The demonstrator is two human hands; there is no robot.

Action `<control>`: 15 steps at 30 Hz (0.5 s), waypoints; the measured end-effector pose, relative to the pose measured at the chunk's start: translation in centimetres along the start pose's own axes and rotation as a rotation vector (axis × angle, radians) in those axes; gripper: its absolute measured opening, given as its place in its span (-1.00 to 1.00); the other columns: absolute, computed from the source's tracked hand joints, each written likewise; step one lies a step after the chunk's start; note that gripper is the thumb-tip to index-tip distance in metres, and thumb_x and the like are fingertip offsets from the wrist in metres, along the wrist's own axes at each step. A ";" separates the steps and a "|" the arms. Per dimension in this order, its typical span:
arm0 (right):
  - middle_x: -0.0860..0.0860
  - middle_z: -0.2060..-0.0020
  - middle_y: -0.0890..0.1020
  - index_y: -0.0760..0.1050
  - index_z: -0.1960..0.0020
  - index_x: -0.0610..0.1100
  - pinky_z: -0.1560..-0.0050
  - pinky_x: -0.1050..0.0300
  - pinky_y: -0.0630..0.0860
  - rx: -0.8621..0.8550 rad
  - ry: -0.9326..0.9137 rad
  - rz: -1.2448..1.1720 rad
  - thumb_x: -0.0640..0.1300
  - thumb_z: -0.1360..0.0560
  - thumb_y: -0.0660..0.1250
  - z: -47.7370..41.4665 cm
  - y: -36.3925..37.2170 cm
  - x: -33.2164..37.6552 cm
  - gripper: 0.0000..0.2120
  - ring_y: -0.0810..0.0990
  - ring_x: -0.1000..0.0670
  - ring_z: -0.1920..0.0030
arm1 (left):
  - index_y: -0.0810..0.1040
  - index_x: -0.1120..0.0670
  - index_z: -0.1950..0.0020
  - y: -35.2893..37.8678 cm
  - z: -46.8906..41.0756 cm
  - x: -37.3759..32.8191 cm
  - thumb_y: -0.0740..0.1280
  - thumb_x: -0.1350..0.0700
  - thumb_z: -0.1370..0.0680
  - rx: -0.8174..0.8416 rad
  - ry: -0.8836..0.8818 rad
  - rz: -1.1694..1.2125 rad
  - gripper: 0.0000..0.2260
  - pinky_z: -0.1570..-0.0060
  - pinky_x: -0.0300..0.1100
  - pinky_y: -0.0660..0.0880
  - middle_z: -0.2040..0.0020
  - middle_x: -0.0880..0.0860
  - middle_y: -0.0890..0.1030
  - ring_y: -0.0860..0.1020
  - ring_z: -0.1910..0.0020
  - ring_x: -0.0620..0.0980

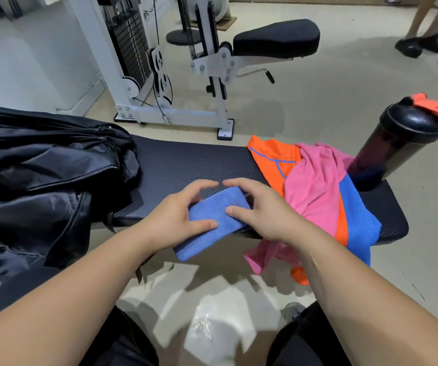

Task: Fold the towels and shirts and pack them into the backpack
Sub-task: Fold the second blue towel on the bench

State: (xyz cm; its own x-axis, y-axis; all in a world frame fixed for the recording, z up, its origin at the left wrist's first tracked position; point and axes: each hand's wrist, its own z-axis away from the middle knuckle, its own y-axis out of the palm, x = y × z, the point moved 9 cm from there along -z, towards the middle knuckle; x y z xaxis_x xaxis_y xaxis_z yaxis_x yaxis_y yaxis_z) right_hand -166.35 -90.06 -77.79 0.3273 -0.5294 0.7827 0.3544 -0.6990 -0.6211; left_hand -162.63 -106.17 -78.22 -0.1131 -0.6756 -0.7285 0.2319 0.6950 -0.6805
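Counts: 1 blue towel (216, 207), 1 black backpack (41, 165), 1 heap of shirts with three colours showing: orange shirt (273, 157) with blue piping, pink shirt (315, 186), blue mesh shirt (358, 215) with an orange band. Can't tell if the heap is exactly three garments. 1 dark shaker bottle (395, 146) with an orange flip cap (434, 107). All of it sits on 1 black padded bench (191, 165).

Layout: backpack at the left end, slumped, zips open. Heap at the right end, spilling over the near edge. Bottle upright just beyond it.

Writing: can't make out any on the bottle, bag or shirts.

The towel is folded into a narrow pad at the bench's near edge, mid-bench, with its near end hanging past the edge.

Hands: left hand (175, 215) and right hand (263, 210) both grip the towel. Thumbs lie flat on its top face, and fingers arch over its far end, tips nearly meeting. Both forearms reach in from below, palms down.

Background: white cable machine (159, 75) and another person's legs (424, 22) at top right.
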 end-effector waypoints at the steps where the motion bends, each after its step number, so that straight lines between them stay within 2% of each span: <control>1: 0.12 -0.24 0.56 0.47 -0.38 0.08 -0.24 0.32 0.40 -0.026 -0.002 -0.052 -0.10 -0.47 0.48 -0.1 -0.6 0.5 -0.50 0.52 0.14 -0.21 | 0.31 -0.34 -0.43 -0.4 0.4 -0.1 0.53 0.02 -0.48 -0.011 -0.005 0.056 -0.36 -0.03 -0.22 0.50 0.05 -0.23 0.60 0.58 0.04 -0.19; 4: 0.26 -0.13 0.56 0.48 -0.37 0.06 -0.23 0.20 0.47 -0.040 -0.018 -0.109 -0.18 -0.48 0.48 -0.9 -1.8 2.6 -0.51 0.55 0.16 -0.15 | 0.27 -0.39 -0.43 -1.4 1.5 -0.9 0.51 0.09 -0.50 0.011 0.005 0.137 -0.32 -0.14 -0.32 0.49 -0.12 -0.39 0.56 0.57 -0.15 -0.25; 7: 0.24 -0.10 0.58 0.48 -0.36 0.08 -0.23 0.11 0.52 -0.010 -0.035 -0.106 -0.18 -0.48 0.49 -2.1 -1.8 4.7 -0.50 0.57 0.16 -0.12 | 0.24 -0.36 -0.45 -2.5 2.2 -1.2 0.48 0.18 -0.53 0.042 0.015 0.191 -0.31 -0.17 -0.40 0.43 -0.16 -0.50 0.49 0.51 -0.24 -0.30; 9: 0.19 -0.12 0.59 0.47 -0.35 0.14 -0.22 0.08 0.53 0.000 -0.050 -0.066 -0.12 -0.46 0.49 -3.0 -1.4 5.6 -0.49 0.58 0.13 -0.12 | 0.25 -0.39 -0.45 -3.8 2.5 -0.9 0.47 0.20 -0.54 0.029 0.020 0.211 -0.30 -0.27 -0.32 0.42 -0.18 -0.52 0.46 0.46 -0.32 -0.29; 11: 0.15 -0.16 0.58 0.45 -0.38 0.16 -0.22 0.12 0.51 0.029 -0.031 0.002 -0.08 -0.47 0.50 -4.0 -0.6 6.3 -0.47 0.57 0.13 -0.14 | 0.29 -0.41 -0.44 -5.1 2.7 -0.1 0.46 0.20 -0.54 0.017 0.022 0.243 -0.32 -0.37 -0.15 0.41 -0.23 -0.47 0.46 0.42 -0.38 -0.24; 13: 0.09 -0.24 0.55 0.42 -0.43 0.12 -0.28 0.12 0.49 0.050 -0.007 0.063 -0.04 -0.48 0.50 -4.9 0.1 7.4 -0.44 0.54 0.17 -0.20 | 0.34 -0.37 -0.43 -6.2 3.3 0.6 0.43 0.21 -0.54 0.014 0.029 0.273 -0.37 -0.40 -0.02 0.41 -0.30 -0.39 0.48 0.44 -0.39 -0.20; 15: 0.09 -0.31 0.51 0.41 -0.45 0.11 -0.37 0.08 0.43 0.029 -0.033 0.069 0.04 -0.53 0.44 -5.9 0.4 9.7 -0.49 0.47 0.20 -0.30 | 0.41 -0.32 -0.41 -7.2 4.0 1.7 0.41 0.23 -0.55 0.006 0.027 0.287 -0.42 -0.38 0.00 0.42 -0.34 -0.30 0.50 0.48 -0.37 -0.17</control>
State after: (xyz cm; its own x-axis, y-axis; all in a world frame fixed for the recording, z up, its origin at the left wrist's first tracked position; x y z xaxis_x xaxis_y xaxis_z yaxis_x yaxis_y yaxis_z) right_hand -168.21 -98.32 -70.19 0.3806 -0.5594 0.7363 0.3546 -0.6471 -0.6749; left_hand -160.62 -113.32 -74.21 -0.0673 -0.4443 -0.8934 0.2641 0.8555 -0.4453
